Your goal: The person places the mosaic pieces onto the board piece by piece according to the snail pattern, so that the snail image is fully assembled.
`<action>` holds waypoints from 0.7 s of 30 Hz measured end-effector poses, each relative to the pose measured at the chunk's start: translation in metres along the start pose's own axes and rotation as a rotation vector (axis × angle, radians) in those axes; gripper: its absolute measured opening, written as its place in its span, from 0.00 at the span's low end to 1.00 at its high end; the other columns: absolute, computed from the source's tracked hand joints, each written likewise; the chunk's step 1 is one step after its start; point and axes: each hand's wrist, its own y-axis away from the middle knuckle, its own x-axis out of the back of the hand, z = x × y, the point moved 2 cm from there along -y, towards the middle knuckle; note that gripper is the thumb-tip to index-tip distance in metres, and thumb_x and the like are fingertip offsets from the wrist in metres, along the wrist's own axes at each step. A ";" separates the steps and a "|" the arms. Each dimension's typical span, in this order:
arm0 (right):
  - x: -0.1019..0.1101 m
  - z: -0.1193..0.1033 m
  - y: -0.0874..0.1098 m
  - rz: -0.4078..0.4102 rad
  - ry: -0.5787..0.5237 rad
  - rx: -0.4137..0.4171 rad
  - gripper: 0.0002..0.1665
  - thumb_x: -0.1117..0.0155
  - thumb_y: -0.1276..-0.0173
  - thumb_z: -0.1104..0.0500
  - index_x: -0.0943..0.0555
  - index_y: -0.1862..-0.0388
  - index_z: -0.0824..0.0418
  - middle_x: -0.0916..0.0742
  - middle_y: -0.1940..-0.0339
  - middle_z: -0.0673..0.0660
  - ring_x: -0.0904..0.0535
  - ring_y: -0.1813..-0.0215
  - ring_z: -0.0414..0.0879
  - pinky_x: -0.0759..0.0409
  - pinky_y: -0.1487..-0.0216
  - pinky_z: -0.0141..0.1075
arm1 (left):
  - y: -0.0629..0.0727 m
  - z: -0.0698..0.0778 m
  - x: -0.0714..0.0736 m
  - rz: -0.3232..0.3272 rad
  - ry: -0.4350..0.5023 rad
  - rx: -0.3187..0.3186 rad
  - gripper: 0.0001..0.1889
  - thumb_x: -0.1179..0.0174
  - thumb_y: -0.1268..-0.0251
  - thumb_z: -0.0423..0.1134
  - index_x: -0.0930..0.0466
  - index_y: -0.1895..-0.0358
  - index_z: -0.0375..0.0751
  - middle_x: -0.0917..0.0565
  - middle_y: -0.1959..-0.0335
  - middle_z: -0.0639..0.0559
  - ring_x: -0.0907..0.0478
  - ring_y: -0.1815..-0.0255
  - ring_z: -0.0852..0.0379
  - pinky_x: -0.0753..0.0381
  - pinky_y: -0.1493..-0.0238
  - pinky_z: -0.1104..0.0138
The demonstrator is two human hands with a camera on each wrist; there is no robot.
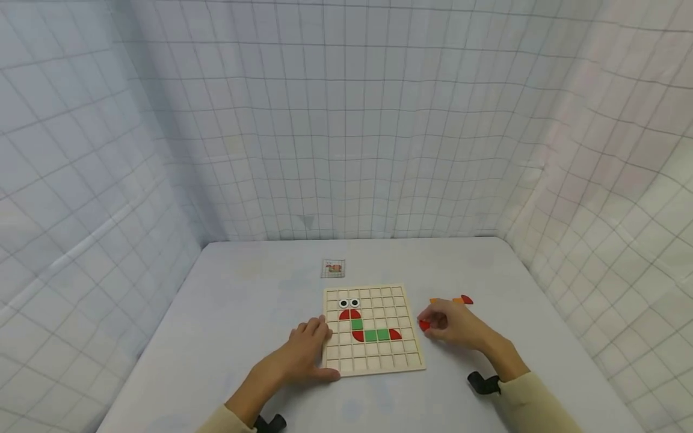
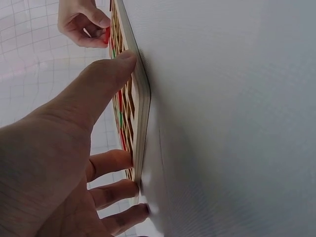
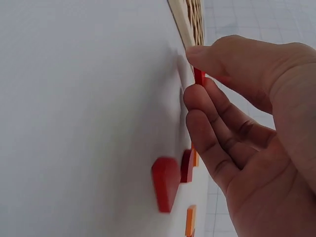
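Note:
A wooden grid board (image 1: 397, 360) lies on the table. Set in its cells are two eye pieces (image 1: 343, 304), red quarter-round pieces (image 1: 358, 336) and green square pieces (image 1: 370, 335). My left hand (image 1: 310, 350) rests at the board's left side, its thumb on the near corner and its fingers spread along the edge. Right of the board, my right hand (image 1: 453, 325) pinches a red piece (image 3: 199, 75) between thumb and fingers, just above the table. Its exact shape is partly hidden by the fingers. Another red piece (image 3: 166, 183) lies on the table below that hand.
A small picture card (image 1: 333, 269) lies beyond the board. Orange pieces (image 3: 190, 220) and a red quarter-round piece (image 1: 467, 299) lie on the table past the right hand. Grid-patterned white curtains (image 1: 346, 120) surround the table's back and sides.

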 end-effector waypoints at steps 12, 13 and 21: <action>-0.008 -0.016 -0.016 0.009 -0.016 0.000 0.16 0.25 0.21 0.64 0.04 0.40 0.51 0.09 0.49 0.47 0.14 0.52 0.34 0.14 0.47 0.31 | 0.003 0.003 0.001 0.006 0.001 0.000 0.47 0.14 0.34 0.63 0.25 0.24 0.37 0.33 0.11 0.27 0.29 0.17 0.24 0.31 0.14 0.28; -0.008 -0.017 -0.018 0.013 -0.014 -0.006 0.16 0.26 0.20 0.64 0.04 0.40 0.51 0.09 0.49 0.46 0.15 0.53 0.34 0.15 0.48 0.31 | 0.003 0.004 0.001 0.006 0.001 -0.002 0.47 0.15 0.34 0.63 0.25 0.24 0.37 0.33 0.11 0.27 0.29 0.17 0.25 0.31 0.14 0.28; -0.016 -0.023 -0.038 0.030 0.035 0.026 0.11 0.28 0.13 0.61 0.04 0.41 0.56 0.05 0.50 0.47 0.15 0.54 0.33 0.14 0.49 0.30 | 0.002 0.003 0.000 0.008 0.011 -0.004 0.47 0.14 0.34 0.62 0.25 0.24 0.36 0.32 0.12 0.27 0.29 0.17 0.25 0.30 0.15 0.28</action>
